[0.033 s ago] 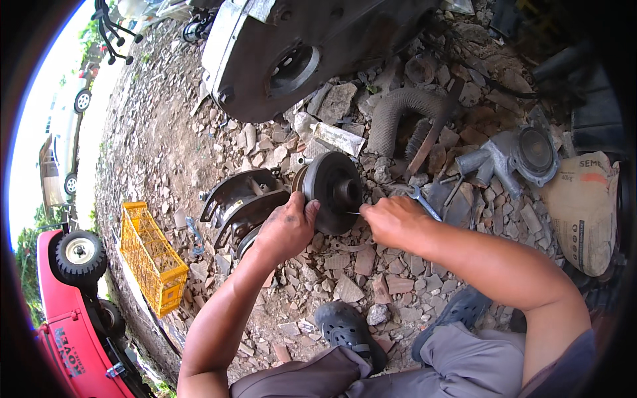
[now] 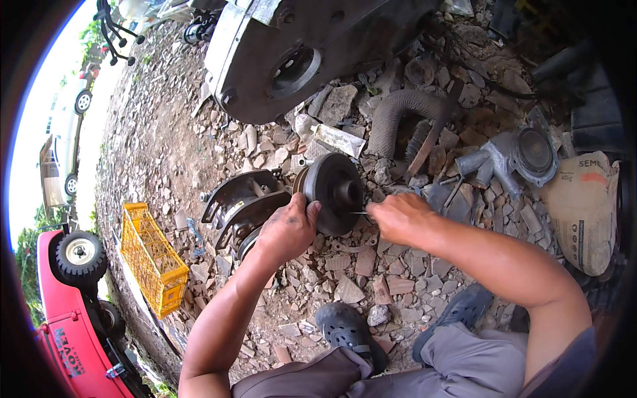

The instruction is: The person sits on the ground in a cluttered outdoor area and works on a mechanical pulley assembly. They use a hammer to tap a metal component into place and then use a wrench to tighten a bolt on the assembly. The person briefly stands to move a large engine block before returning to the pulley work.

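Observation:
A crankshaft lies on the rubble, with a dark round pulley on its right end. My left hand grips the near left side of the pulley, thumb along its edge and fingers partly hidden behind. To the right of the pulley, my right hand is closed around a thin metal rod. Only a short bright length of the rod shows, pointing at the pulley's face near the hub; whether it touches cannot be made out. Its handle, if any, is hidden in the fist.
A large dark metal casing stands beyond the crankshaft. A ribbed hose, a rusty flat bar and a grey cast pump housing lie right. A paper sack is at far right, a yellow crate at left.
My right hand has shifted slightly right, away from the pulley, baring more of the rod. The wrench end seen beside that hand is now out of sight. My left hand stays put.

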Demonstrator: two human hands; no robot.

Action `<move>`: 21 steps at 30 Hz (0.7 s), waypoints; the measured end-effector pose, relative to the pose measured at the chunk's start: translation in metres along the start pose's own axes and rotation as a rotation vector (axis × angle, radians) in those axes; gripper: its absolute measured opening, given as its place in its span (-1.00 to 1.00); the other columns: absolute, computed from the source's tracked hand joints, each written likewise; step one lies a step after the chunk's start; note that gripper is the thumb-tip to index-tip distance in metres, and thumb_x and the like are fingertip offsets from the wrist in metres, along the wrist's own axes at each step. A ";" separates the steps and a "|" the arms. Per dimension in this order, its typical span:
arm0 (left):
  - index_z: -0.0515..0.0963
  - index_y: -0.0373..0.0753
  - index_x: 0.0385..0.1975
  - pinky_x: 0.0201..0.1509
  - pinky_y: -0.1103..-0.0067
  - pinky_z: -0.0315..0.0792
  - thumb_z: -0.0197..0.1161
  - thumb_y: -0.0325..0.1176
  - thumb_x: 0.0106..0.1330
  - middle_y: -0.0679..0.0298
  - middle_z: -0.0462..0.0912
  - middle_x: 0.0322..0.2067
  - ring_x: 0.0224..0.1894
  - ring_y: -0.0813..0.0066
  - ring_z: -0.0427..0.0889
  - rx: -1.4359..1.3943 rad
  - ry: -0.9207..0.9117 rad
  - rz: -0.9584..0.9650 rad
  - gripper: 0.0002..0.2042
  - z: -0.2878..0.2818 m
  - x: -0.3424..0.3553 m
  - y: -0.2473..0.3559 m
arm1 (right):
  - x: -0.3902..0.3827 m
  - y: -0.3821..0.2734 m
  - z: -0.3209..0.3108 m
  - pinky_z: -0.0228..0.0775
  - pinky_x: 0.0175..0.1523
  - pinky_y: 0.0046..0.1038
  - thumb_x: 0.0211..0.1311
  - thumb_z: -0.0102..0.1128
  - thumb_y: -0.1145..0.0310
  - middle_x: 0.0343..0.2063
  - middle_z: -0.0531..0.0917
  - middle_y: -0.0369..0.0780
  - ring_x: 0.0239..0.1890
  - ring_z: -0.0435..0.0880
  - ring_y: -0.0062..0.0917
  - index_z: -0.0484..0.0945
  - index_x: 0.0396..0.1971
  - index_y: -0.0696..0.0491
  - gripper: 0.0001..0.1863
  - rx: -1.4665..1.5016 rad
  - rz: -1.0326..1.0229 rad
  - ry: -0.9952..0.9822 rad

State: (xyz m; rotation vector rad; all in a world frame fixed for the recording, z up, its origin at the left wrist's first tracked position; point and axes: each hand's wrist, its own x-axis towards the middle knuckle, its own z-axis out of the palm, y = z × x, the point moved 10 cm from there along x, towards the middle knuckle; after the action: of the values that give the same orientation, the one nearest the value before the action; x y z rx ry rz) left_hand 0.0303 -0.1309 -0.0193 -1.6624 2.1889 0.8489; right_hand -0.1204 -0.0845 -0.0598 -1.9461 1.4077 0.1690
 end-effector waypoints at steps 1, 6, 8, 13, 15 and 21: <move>0.28 -0.37 -0.22 -0.11 0.06 0.38 -0.17 -0.08 0.47 -0.28 0.57 -0.35 -0.20 -0.28 0.54 -0.002 0.006 -0.010 -0.62 0.001 -0.001 0.000 | -0.005 0.015 0.003 0.55 -0.19 -0.15 0.12 0.01 0.44 -0.40 0.67 0.02 -0.28 0.70 -0.12 0.59 -0.28 0.13 -0.78 -0.057 0.052 -0.070; 0.25 -0.43 -0.17 0.00 0.09 0.37 -0.21 -0.08 0.47 -0.30 0.57 -0.28 -0.13 -0.26 0.54 -0.015 -0.026 -0.073 -0.59 0.001 0.001 -0.002 | -0.020 0.031 0.000 0.46 -0.12 -0.09 0.16 -0.02 0.41 -0.36 0.63 0.10 -0.23 0.64 -0.01 0.53 -0.20 0.13 -0.76 0.107 0.055 -0.054; 0.26 -0.44 -0.18 0.01 0.10 0.36 -0.21 -0.05 0.47 -0.30 0.56 -0.27 -0.12 -0.25 0.54 -0.024 -0.034 -0.083 -0.56 0.003 0.001 0.002 | -0.014 0.024 0.019 0.40 -0.09 -0.08 0.24 -0.05 0.38 -0.32 0.61 0.12 -0.18 0.59 0.03 0.47 -0.16 0.15 -0.76 0.226 -0.039 -0.070; 0.28 -0.40 -0.18 0.00 0.11 0.36 -0.11 0.01 0.43 -0.29 0.54 -0.24 -0.09 -0.26 0.51 -0.068 0.045 -0.095 -0.54 0.001 -0.006 0.001 | -0.014 0.024 0.030 0.37 -0.14 -0.08 0.25 0.01 0.38 -0.36 0.61 0.10 -0.22 0.59 0.02 0.45 -0.11 0.13 -0.75 0.270 -0.022 -0.165; 0.32 -0.38 -0.21 -0.03 0.10 0.37 -0.08 -0.06 0.43 -0.20 0.58 -0.33 -0.17 -0.22 0.55 -0.020 0.137 -0.081 -0.60 -0.007 -0.004 0.002 | -0.012 0.023 0.025 0.37 -0.15 -0.09 0.26 0.03 0.36 -0.38 0.61 0.09 -0.23 0.60 0.01 0.47 -0.11 0.13 -0.75 0.255 -0.027 -0.175; 0.43 -0.29 -0.25 -0.10 0.18 0.30 -0.03 -0.15 0.39 0.02 0.64 -0.46 -0.31 0.04 0.62 0.291 0.300 0.052 -0.71 -0.045 0.019 0.012 | -0.010 0.017 -0.003 0.42 -0.11 -0.18 0.25 0.03 0.42 -0.29 0.65 0.02 -0.21 0.62 -0.06 0.45 0.05 0.10 -0.65 0.435 -0.168 0.021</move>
State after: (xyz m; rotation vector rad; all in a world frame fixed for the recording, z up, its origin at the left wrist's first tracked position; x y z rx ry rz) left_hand 0.0192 -0.1705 0.0096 -1.6791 2.4181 0.2820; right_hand -0.1405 -0.0815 -0.0605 -1.6914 1.1692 -0.2206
